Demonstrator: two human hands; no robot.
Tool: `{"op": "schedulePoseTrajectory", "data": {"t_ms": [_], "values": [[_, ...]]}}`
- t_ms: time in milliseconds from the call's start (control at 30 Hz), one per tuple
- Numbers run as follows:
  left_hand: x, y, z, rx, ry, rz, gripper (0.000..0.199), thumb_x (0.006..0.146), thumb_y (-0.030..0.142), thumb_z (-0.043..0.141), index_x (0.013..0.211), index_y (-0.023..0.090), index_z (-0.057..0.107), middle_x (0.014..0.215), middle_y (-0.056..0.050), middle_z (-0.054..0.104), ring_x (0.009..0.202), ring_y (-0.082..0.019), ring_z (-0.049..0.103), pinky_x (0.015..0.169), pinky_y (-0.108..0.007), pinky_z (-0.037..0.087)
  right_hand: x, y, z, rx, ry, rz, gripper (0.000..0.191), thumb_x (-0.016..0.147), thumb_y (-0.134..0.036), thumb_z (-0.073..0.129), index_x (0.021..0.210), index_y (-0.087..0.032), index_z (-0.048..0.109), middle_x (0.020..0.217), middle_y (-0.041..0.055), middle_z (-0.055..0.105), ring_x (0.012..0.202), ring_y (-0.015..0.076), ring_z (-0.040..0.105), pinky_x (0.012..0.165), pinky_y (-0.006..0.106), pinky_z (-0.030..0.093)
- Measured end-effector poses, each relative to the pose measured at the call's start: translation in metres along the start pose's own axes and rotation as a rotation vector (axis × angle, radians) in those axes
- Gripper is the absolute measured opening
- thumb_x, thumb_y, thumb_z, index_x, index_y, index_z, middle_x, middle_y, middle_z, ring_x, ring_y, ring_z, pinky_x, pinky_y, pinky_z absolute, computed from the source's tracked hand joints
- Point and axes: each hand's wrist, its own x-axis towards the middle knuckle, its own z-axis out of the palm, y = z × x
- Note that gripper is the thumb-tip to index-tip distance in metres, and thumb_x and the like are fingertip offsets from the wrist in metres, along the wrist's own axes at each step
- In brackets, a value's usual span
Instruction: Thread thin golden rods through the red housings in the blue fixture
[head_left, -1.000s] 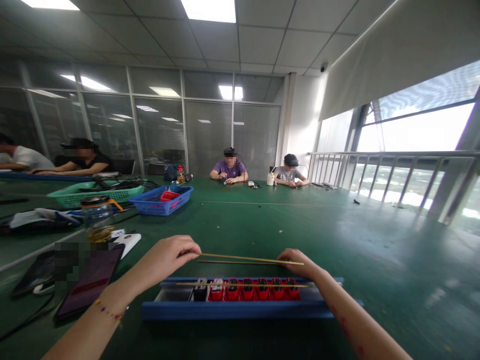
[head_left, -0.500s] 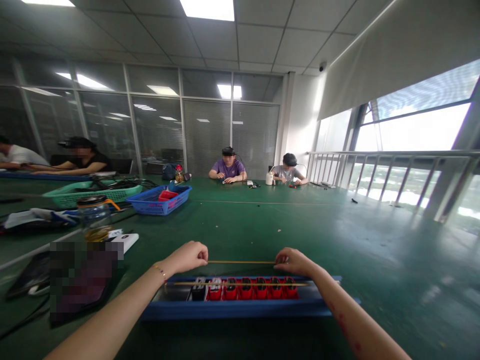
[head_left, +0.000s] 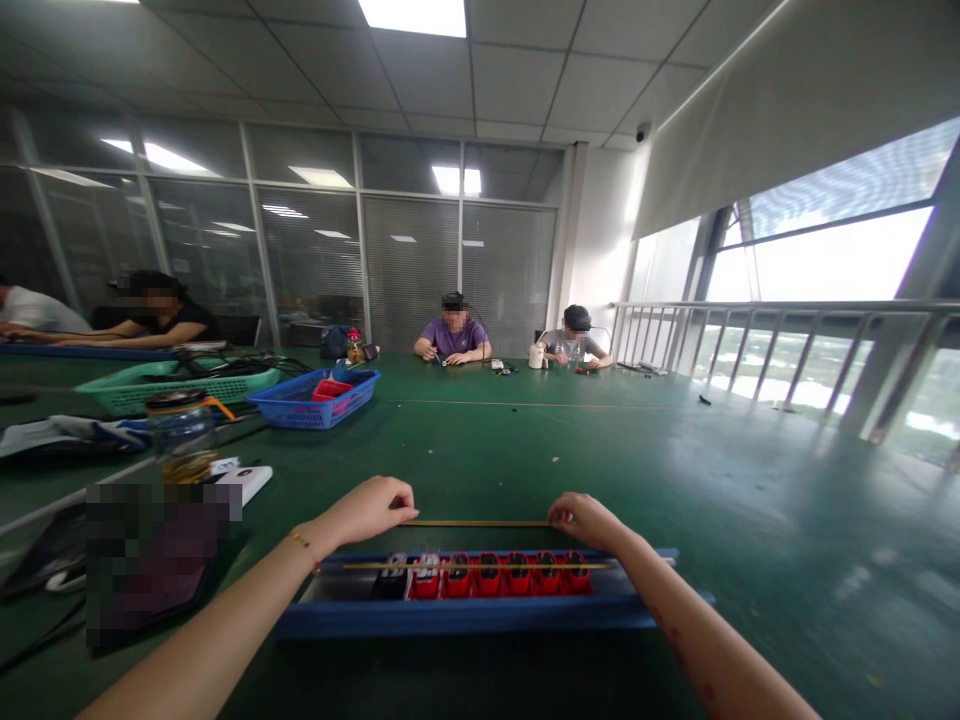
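Between my hands a thin yellowish stick (head_left: 480, 523) lies level, beyond a blue-edged tray (head_left: 465, 617). My left hand (head_left: 386, 502) pinches its left end, and my right hand (head_left: 577, 515) has its fingers closed on the right end. In the tray stands a row of several red holders (head_left: 489, 578) with dark pieces inside, and a black holder (head_left: 391, 580) is at the row's left end. A second thin stick (head_left: 450, 567) runs lengthwise across the tops of the holders.
To the left are a blue basket (head_left: 315, 402) with a red item, a green basket (head_left: 180, 385) with cables, a glass jar (head_left: 184, 435) and a white device (head_left: 251, 485). Several people sit around the green table (head_left: 465, 440), across and at the far left.
The view has shifted slightly. Both hands remain at the ends of the stick, which seems to sit about where it was. Across the table, a person's hand has moved a little.
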Motion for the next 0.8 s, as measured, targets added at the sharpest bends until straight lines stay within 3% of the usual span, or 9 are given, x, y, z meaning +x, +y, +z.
{"op": "schedulePoseTrajectory", "data": {"t_ms": [167, 267, 400, 567, 700, 800], "values": [[-0.044, 0.024, -0.033, -0.143, -0.177, 0.011, 0.035, 0.07, 0.053, 0.05, 0.078, 0.023, 0.065, 0.069, 0.001, 0.063, 0.061, -0.014, 0.055, 0.05, -0.02, 0.033, 0.0, -0.001, 0.001, -0.01, 0.005, -0.013, 0.021, 0.072, -0.019, 0.05, 0.082, -0.022, 0.068, 0.082, 0.0025, 0.065, 0.073, 0.0146, 0.059, 0.067, 0.022, 0.043], [-0.061, 0.03, -0.036, -0.087, -0.153, 0.011, 0.024, 0.065, 0.046, 0.058, 0.075, 0.025, 0.065, 0.072, 0.003, 0.062, 0.067, -0.015, 0.055, 0.054, -0.021, 0.034, 0.0, -0.001, 0.001, -0.014, 0.009, -0.02, 0.021, 0.072, -0.02, 0.049, 0.082, -0.022, 0.068, 0.081, 0.0026, 0.065, 0.072, 0.0145, 0.058, 0.067, 0.022, 0.043], [-0.061, 0.028, -0.026, -0.03, -0.095, 0.036, 0.014, 0.069, 0.037, 0.055, 0.073, 0.026, 0.064, 0.073, 0.003, 0.063, 0.069, -0.015, 0.056, 0.058, -0.022, 0.034, -0.001, -0.001, 0.001, -0.013, 0.016, -0.026, 0.022, 0.072, -0.019, 0.049, 0.083, -0.022, 0.067, 0.082, 0.0028, 0.065, 0.073, 0.0146, 0.058, 0.067, 0.022, 0.043], [-0.056, 0.026, -0.019, -0.061, -0.13, 0.02, 0.017, 0.069, 0.038, 0.054, 0.071, 0.024, 0.065, 0.067, 0.002, 0.063, 0.062, -0.015, 0.056, 0.054, -0.023, 0.034, -0.002, -0.002, 0.001, 0.009, 0.019, -0.02, 0.021, 0.071, -0.018, 0.049, 0.081, -0.021, 0.068, 0.081, 0.0027, 0.065, 0.073, 0.0149, 0.059, 0.068, 0.022, 0.044], [-0.058, 0.025, -0.035, -0.017, -0.082, 0.061, 0.018, 0.071, 0.037, 0.052, 0.07, 0.025, 0.066, 0.072, 0.001, 0.063, 0.067, -0.015, 0.056, 0.057, -0.023, 0.033, -0.001, -0.001, 0.001, 0.054, 0.021, 0.006, 0.02, 0.072, -0.019, 0.05, 0.081, -0.021, 0.068, 0.083, 0.0027, 0.066, 0.076, 0.0158, 0.06, 0.071, 0.023, 0.044], [-0.056, 0.022, -0.052, 0.055, -0.007, 0.071, 0.019, 0.074, 0.036, 0.05, 0.071, 0.026, 0.065, 0.074, 0.001, 0.062, 0.068, -0.015, 0.055, 0.059, -0.023, 0.032, 0.001, 0.002, 0.001, 0.111, 0.042, 0.059, 0.024, 0.079, -0.025, 0.045, 0.093, -0.021, 0.064, 0.083, 0.0032, 0.067, 0.077, 0.0162, 0.061, 0.071, 0.024, 0.044]]}}
